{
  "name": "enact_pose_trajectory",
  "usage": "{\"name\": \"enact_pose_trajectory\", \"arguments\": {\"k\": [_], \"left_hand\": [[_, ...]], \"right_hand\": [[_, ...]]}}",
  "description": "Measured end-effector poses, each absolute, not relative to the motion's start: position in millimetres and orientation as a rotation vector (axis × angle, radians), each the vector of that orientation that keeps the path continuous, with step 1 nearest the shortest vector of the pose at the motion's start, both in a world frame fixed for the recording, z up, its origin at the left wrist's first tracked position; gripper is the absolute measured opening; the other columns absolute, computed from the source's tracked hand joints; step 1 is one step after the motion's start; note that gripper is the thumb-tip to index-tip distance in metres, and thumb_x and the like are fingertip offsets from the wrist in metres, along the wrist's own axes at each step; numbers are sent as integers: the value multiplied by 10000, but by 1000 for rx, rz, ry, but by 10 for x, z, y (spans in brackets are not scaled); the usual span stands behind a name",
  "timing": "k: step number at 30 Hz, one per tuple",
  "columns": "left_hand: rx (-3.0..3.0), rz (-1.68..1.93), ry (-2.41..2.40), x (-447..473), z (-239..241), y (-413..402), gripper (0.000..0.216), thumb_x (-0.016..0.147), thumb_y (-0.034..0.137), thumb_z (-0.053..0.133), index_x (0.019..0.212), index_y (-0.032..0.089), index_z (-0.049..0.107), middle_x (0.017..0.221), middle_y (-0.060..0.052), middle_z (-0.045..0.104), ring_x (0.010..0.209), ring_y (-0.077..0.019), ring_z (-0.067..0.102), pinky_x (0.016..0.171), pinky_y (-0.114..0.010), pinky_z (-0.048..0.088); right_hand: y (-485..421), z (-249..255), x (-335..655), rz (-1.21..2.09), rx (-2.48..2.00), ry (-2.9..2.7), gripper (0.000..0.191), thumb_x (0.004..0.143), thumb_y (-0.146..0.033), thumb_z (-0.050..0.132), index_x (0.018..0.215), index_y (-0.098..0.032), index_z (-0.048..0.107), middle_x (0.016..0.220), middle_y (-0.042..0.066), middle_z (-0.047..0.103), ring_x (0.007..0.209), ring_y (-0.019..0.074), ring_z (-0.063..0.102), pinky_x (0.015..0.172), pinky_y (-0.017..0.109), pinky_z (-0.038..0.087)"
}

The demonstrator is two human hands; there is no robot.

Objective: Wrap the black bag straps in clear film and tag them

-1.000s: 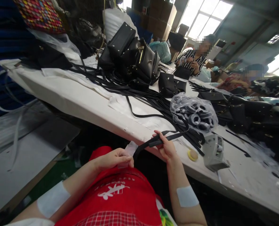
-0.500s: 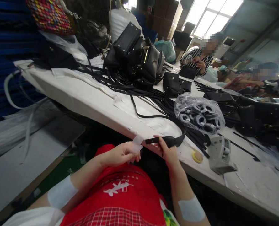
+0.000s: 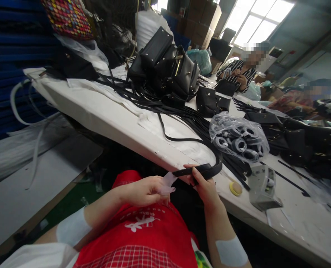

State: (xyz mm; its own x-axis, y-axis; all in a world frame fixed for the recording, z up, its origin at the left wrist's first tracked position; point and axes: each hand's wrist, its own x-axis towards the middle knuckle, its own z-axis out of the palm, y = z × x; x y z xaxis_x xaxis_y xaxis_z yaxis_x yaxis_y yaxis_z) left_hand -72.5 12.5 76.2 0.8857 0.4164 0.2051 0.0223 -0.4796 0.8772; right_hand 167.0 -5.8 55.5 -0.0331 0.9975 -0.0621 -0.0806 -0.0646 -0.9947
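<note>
Over the front edge of the table, my right hand (image 3: 206, 185) is closed on a black strap (image 3: 212, 169) folded into a loop. The strap's free end points left, and its long run trails back across the table. My left hand (image 3: 151, 191) pinches a thin translucent white sheet (image 3: 169, 180), crumpled at the fingertips, close to the strap's end. Whether the sheet touches the strap I cannot tell. Both hands are above the lap, in front of a red apron (image 3: 143, 234).
On the white table (image 3: 109, 119) lie many black straps (image 3: 194, 124), a pile of black handbags (image 3: 165, 70), a plastic bag of rolled straps (image 3: 239, 137), a yellow tape roll (image 3: 235, 188) and a grey tape dispenser (image 3: 261, 188). A person in a striped top (image 3: 238, 76) works across the table.
The strap's loop is rounder and its free end has dropped slightly. The white sheet in my left hand has moved a little right and down, nearer the strap's end. The camera view shifted slightly.
</note>
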Motion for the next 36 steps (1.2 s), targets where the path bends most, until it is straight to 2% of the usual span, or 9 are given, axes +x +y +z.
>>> {"name": "enact_pose_trajectory", "arguments": {"k": [4, 11, 14, 18, 25, 27, 30, 33, 36], "left_hand": [[1967, 472, 327, -723, 676, 145, 391, 990, 313, 383, 865, 160, 720, 910, -84, 733, 874, -198, 669, 879, -281, 473], [1836, 431, 394, -673, 473, 111, 343, 974, 271, 403, 861, 133, 696, 813, -70, 704, 755, -178, 669, 741, -247, 511], [1887, 448, 441, -679, 449, 105, 309, 945, 234, 442, 797, 127, 691, 799, -63, 679, 722, -165, 647, 712, -236, 497], [1848, 438, 432, -669, 491, 112, 327, 947, 245, 434, 762, 122, 673, 781, -64, 669, 709, -165, 631, 717, -246, 499], [1692, 391, 381, -611, 513, 126, 449, 985, 401, 397, 767, 115, 665, 755, -67, 668, 667, -153, 616, 693, -240, 499], [1672, 396, 388, -611, 496, 131, 463, 979, 435, 408, 767, 117, 669, 763, -70, 670, 673, -154, 616, 690, -238, 498], [1597, 404, 405, -615, 430, 136, 464, 956, 486, 444, 790, 123, 679, 792, -74, 677, 698, -160, 626, 695, -243, 503], [1431, 376, 398, -596, 319, 118, 475, 940, 521, 457, 794, 127, 679, 816, -78, 678, 714, -164, 632, 694, -253, 509], [1191, 352, 377, -548, 227, 58, 447, 925, 510, 492, 758, 129, 655, 870, -88, 675, 738, -172, 640, 704, -277, 521]], "right_hand": [[-62, 611, 1640, 1491, -1186, -1303, 364, 873, -451, 612, 1063, -164, 731, 613, -2, 529, 562, 106, 436, 511, 237, 328], [-98, 509, 1473, 1742, -1208, -1368, 386, 819, -438, 681, 1083, -159, 713, 565, -33, 480, 524, 85, 394, 474, 214, 270], [-25, 450, 1539, 1648, -1212, -1029, 417, 803, -456, 688, 1094, -157, 680, 509, -72, 384, 460, 68, 310, 428, 204, 189], [108, 431, 1681, 1429, -1203, -655, 346, 753, -462, 724, 900, -153, 671, 474, -99, 312, 415, 50, 232, 396, 197, 137], [68, 424, 1652, 1360, -1279, -971, 322, 789, -465, 697, 893, -162, 670, 468, -79, 378, 427, 66, 304, 413, 205, 209], [63, 415, 1652, 1330, -1321, -1022, 323, 800, -474, 678, 895, -165, 673, 478, -72, 397, 436, 78, 331, 429, 214, 264], [81, 439, 1687, 1104, -1413, -1146, 276, 767, -438, 713, 856, -179, 681, 643, -6, 577, 598, 136, 514, 568, 255, 425], [90, 491, 1731, 976, -1461, -1294, 237, 720, -393, 755, 828, -194, 685, 808, 35, 657, 781, 196, 588, 700, 297, 474], [70, 504, 1755, 1115, -1480, -1340, 277, 768, -447, 699, 855, -185, 697, 698, 24, 616, 659, 173, 554, 583, 275, 441]]}}
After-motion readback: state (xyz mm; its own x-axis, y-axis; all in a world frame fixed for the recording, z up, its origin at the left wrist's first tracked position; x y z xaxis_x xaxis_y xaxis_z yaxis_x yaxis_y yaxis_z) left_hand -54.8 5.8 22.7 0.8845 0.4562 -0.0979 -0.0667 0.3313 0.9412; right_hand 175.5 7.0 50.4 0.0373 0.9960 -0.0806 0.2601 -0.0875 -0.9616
